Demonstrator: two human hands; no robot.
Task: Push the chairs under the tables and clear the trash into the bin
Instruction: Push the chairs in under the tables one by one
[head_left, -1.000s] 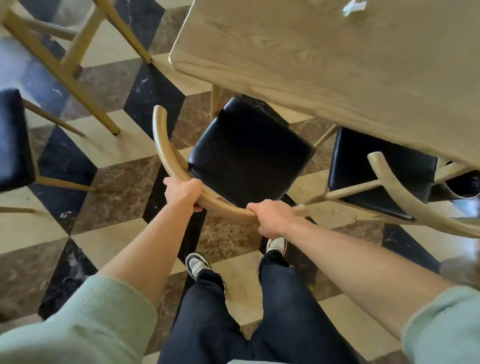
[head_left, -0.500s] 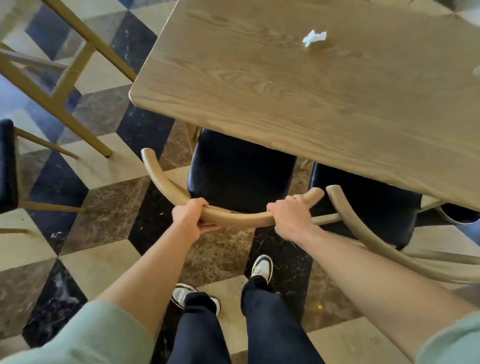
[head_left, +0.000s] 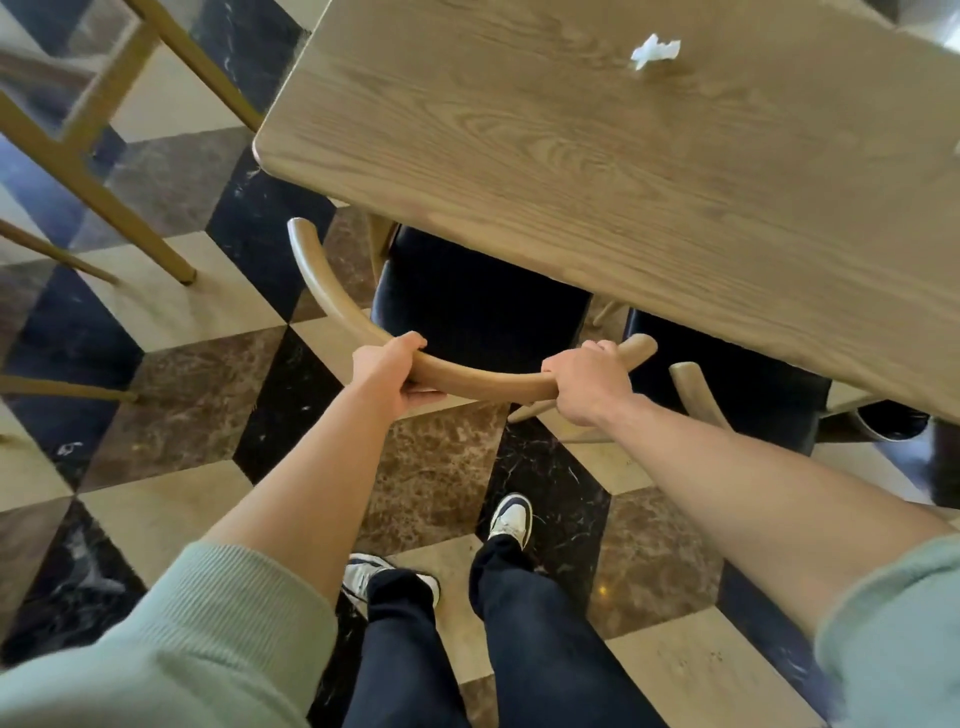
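A wooden chair with a curved backrest and a black seat stands at the near edge of the light wooden table. Most of the seat lies under the tabletop. My left hand grips the backrest left of its middle, and my right hand grips it near its right end. A crumpled white paper scrap lies on the tabletop at the far side. A second black-seated chair is tucked under the table to the right.
Wooden legs of another table or stool stand at the upper left on the checkered marble floor. My feet are just behind the chair. A dark round object sits on the floor at the right, under the table's edge.
The chair has slid forward under the table, so less of its black seat shows. Both hands stayed on the backrest and moved with it.
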